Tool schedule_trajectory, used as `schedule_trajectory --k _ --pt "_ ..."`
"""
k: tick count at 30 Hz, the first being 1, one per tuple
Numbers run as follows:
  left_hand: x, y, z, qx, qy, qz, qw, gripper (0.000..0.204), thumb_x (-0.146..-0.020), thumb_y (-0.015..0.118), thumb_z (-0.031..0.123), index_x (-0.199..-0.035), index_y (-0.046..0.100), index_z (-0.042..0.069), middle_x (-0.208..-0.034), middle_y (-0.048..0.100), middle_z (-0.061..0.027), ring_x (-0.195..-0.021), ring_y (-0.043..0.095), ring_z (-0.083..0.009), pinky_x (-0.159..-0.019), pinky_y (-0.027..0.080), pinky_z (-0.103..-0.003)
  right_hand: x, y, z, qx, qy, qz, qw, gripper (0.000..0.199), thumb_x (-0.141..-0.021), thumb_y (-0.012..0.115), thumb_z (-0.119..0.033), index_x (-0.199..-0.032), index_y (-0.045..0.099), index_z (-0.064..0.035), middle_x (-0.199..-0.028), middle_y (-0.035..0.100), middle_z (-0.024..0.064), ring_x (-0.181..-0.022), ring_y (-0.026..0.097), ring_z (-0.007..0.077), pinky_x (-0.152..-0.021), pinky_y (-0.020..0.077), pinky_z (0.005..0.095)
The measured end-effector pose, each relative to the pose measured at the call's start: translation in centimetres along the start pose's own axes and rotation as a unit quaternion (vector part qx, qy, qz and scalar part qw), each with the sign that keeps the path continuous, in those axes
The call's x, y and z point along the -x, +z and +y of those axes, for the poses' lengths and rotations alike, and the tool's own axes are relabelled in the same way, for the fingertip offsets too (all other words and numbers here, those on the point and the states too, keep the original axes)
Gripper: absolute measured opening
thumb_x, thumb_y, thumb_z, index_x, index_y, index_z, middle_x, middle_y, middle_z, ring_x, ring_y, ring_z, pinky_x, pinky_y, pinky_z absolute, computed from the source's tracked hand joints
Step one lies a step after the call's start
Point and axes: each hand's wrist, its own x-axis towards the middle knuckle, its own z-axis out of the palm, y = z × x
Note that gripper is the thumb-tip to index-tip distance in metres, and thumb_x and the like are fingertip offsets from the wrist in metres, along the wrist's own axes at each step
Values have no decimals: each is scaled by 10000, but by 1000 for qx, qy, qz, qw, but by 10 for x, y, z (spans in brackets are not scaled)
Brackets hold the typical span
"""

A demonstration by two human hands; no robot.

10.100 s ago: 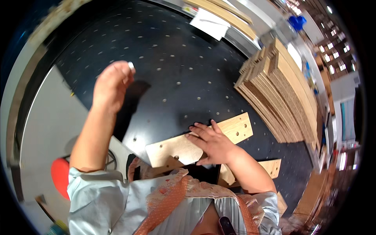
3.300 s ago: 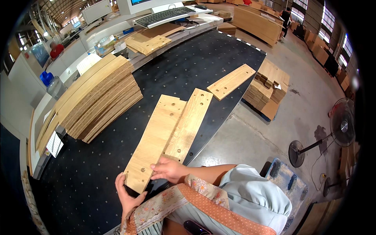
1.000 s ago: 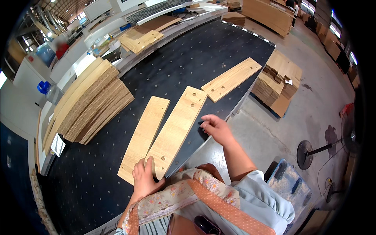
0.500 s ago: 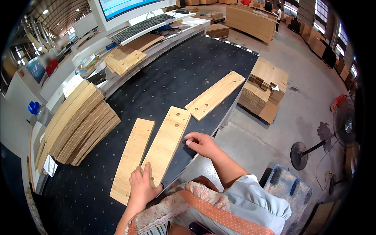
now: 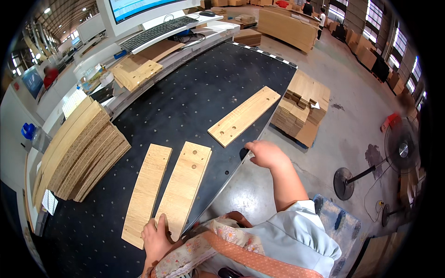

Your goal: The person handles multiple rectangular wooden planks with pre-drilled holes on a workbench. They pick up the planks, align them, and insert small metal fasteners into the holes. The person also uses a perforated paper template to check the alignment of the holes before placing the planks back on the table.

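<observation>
Three pale wooden boards with round holes lie on a dark table. My left hand (image 5: 157,237) grips the near end of the middle board (image 5: 185,183), with fingers over its left edge; the thumb is partly hidden. Just left of it lies the left board (image 5: 147,192), nearly parallel and separated by a narrow gap. My right hand (image 5: 269,154) hovers by the table's right edge, near the close end of the right board (image 5: 244,116) without touching it. Its fingers are loosely bent, a little apart from the thumb, and nothing shows between them.
On the left stands a leaning stack of curved-looking boards (image 5: 85,153). A keyboard (image 5: 157,34) and monitor sit beyond the black table (image 5: 185,74). To the right are a pallet of stacked wood pieces (image 5: 301,104), a floor fan (image 5: 402,150) and a worn blue platform (image 5: 336,222).
My left hand has drawn the middle board toward me, away from the right board's end. My right hand has moved right and outward, past the table's edge. The view has shifted slightly.
</observation>
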Motion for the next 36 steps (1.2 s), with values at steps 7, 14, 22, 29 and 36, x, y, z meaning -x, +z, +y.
schedule_trajectory --k 7,14,22,29,36 --pt "10 0 0 -10 0 -3 1000 954 -533 822 293 -1331 377 16 -1181 414 -267 -1108 407 -423 -940 332 -486 -34 -28 27 154 9 66 986 511 -732 564 -11 -1224 534 -147 -1172 546 98 -1158 485 278 -930 411 455" --pt "2 -7 16 1 -56 -24 998 988 -539 846 308 -1355 362 34 -1301 350 -312 -1217 342 -450 -1012 279 -479 -133 -55 122 290 -9 -63 955 814 -733 627 -41 -1444 263 -197 -1503 252 81 -1409 190 249 -1090 224 545" --pt "-92 2 82 237 -95 269 929 805 -629 789 221 -1324 419 52 -1344 393 -215 -1228 414 -361 -994 376 -433 -192 -67 167 141 -262 -200 933 965 -525 759 -174 -1395 344 -139 -1263 473 139 -1238 420 321 -1084 220 572" --pt "-250 36 183 713 -154 57 682 485 -876 607 102 -1311 400 44 -1198 517 -110 -1060 540 -208 -898 469 -335 -198 -67 200 -121 -225 -90 963 945 -509 804 -298 -1330 400 -64 -1123 496 196 -1087 482 370 -961 393 426" --pt "-347 73 235 851 -204 21 483 342 -931 521 238 -1184 483 11 -1139 565 -136 -1050 563 -267 -873 468 -384 -192 -56 119 -95 -168 -126 973 978 -642 755 -507 -1390 301 -68 -1188 447 260 -1133 473 401 -952 423 420"
